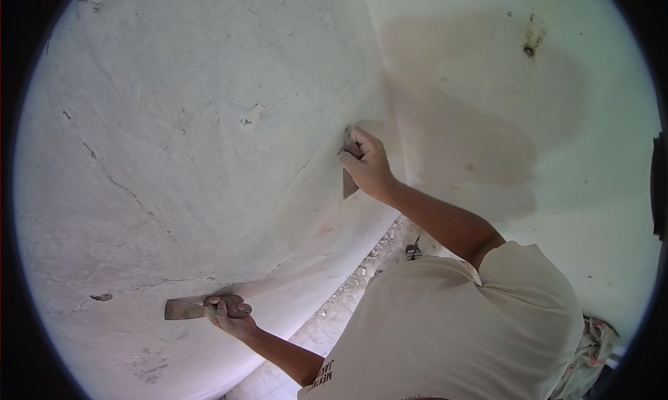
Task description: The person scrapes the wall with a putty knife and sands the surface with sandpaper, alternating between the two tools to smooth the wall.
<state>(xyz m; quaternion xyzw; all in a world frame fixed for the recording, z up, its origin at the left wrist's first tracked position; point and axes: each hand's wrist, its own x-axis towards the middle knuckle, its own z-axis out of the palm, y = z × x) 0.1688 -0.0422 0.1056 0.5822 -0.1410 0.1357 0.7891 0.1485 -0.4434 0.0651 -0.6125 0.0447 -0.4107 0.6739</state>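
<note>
My right hand [367,165] is raised to the pale wall [195,156] just left of the room corner. It is closed on a small dark flat scraper [349,183] whose blade lies against the plaster. My left hand [229,312] is lower down, gripping the handle of a second scraper. That tool's rusty metal blade [182,309] points left and rests on the wall beside a long crack. Both forearms reach out from my beige T-shirt [452,323] at the bottom right.
The left wall carries cracks, a chipped patch [252,113] and a small hole [101,297]. The right wall [598,191] has a large darker damp-looking area [473,142] and a rusty spot [530,49]. Below lies a tiled floor with rubble [351,289]. A crumpled cloth [591,351] is at the lower right.
</note>
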